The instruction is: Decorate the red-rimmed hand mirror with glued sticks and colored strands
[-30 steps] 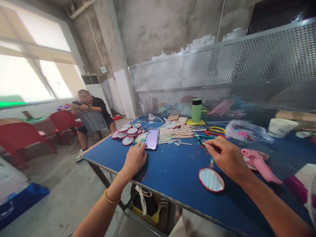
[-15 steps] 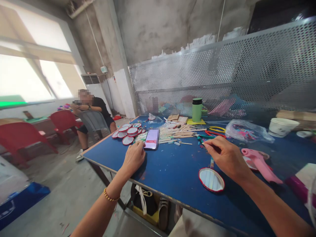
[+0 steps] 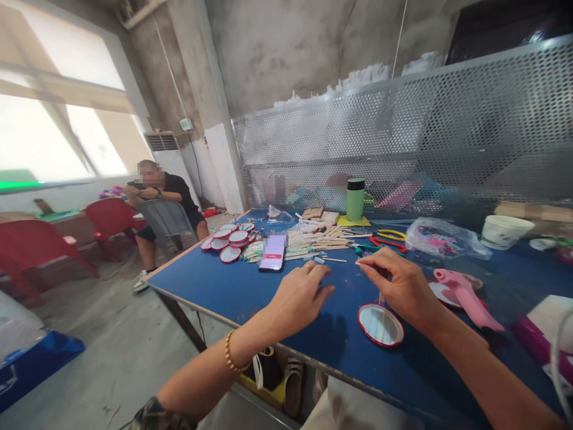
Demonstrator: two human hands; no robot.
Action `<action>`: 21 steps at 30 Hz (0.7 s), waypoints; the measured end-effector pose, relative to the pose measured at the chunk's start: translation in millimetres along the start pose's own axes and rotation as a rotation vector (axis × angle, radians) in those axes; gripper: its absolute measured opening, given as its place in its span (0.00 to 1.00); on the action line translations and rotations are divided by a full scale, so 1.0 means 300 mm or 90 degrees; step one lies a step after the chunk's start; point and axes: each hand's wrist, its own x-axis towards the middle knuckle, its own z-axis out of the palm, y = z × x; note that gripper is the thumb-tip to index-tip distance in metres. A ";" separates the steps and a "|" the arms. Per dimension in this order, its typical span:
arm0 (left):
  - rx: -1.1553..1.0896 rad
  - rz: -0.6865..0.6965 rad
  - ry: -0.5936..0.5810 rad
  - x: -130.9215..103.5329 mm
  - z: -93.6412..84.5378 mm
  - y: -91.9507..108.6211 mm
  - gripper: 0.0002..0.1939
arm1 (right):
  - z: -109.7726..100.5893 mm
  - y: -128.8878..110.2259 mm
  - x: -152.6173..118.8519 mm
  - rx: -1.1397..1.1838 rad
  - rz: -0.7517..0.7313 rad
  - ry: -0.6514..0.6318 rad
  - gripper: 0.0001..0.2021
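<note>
My left hand (image 3: 301, 298) is over the blue table (image 3: 201, 280), its thumb and fingers apart with nothing between them. To its right, my right hand (image 3: 396, 280) has thumb and forefinger pinched together; what they hold, if anything, is too small to name. Just below that hand lies a round, red-rimmed mirror (image 3: 380, 325) with a short strip at its top. A phone (image 3: 273, 252) with a lit screen rests beyond my left hand, beside a pile of wooden sticks (image 3: 329, 242).
Red-rimmed mirrors (image 3: 230, 254) lie at the left. Pliers (image 3: 391, 235), a plastic bag (image 3: 432, 237), a paper cup (image 3: 507, 230) and a pink glue gun (image 3: 468, 298) lie right. A green bottle (image 3: 355, 201) stands behind. A person (image 3: 170, 191) sits beyond the table.
My left hand has left the phone's lower edge and moved right, towards my right hand, with its fingers now spread. My right hand stays pinched, near the same place.
</note>
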 end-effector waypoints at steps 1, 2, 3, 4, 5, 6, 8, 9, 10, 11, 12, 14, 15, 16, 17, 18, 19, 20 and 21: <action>0.026 0.018 0.000 0.036 0.009 0.029 0.14 | 0.000 -0.005 0.001 0.018 -0.004 -0.011 0.10; 0.054 0.037 -0.002 0.074 0.016 0.053 0.15 | -0.002 -0.009 0.003 0.032 -0.005 -0.022 0.11; 0.076 0.060 -0.010 0.111 0.023 0.072 0.15 | -0.006 -0.012 0.004 0.040 -0.005 -0.030 0.11; 0.095 0.079 -0.027 0.147 0.028 0.087 0.14 | -0.011 -0.013 0.006 0.040 0.000 -0.035 0.11; 0.112 0.102 -0.042 0.181 0.032 0.098 0.12 | -0.018 -0.011 0.008 0.035 0.008 -0.034 0.11; 0.126 0.126 -0.055 0.211 0.035 0.106 0.11 | -0.026 -0.008 0.010 0.025 0.021 -0.028 0.11; 0.141 0.151 -0.064 0.261 0.043 0.116 0.12 | -0.044 0.003 0.013 0.006 0.058 0.002 0.11; 0.140 0.148 -0.058 0.280 0.047 0.119 0.12 | -0.053 0.009 0.015 0.001 0.085 0.017 0.10; 0.133 0.148 -0.055 0.294 0.052 0.121 0.12 | -0.062 0.014 0.017 -0.003 0.113 0.034 0.09; 0.127 0.136 -0.049 0.303 0.058 0.121 0.12 | -0.070 0.019 0.018 -0.007 0.141 0.041 0.09; 0.122 0.122 -0.041 0.309 0.064 0.119 0.13 | -0.077 0.022 0.020 -0.009 0.160 0.030 0.08; 0.112 0.111 -0.023 0.311 0.076 0.112 0.12 | -0.087 0.024 0.024 -0.012 0.190 0.009 0.07; 0.097 0.110 -0.016 0.308 0.081 0.107 0.12 | -0.090 0.022 0.025 -0.016 0.195 0.002 0.06; 0.074 0.111 -0.010 0.304 0.086 0.100 0.12 | -0.090 0.020 0.026 -0.020 0.194 -0.008 0.06; 0.043 0.112 -0.005 0.299 0.090 0.093 0.12 | -0.089 0.018 0.027 -0.025 0.189 -0.017 0.06; 0.008 0.112 -0.002 0.295 0.093 0.086 0.11 | -0.087 0.015 0.027 -0.029 0.181 -0.027 0.06; -0.030 0.112 -0.001 0.292 0.096 0.078 0.10 | -0.083 0.013 0.026 -0.033 0.173 -0.036 0.06; -0.066 0.108 -0.001 0.290 0.099 0.071 0.09 | -0.080 0.011 0.025 -0.037 0.165 -0.044 0.06; -0.101 0.101 -0.003 0.289 0.102 0.064 0.08 | -0.075 0.010 0.025 -0.042 0.159 -0.050 0.06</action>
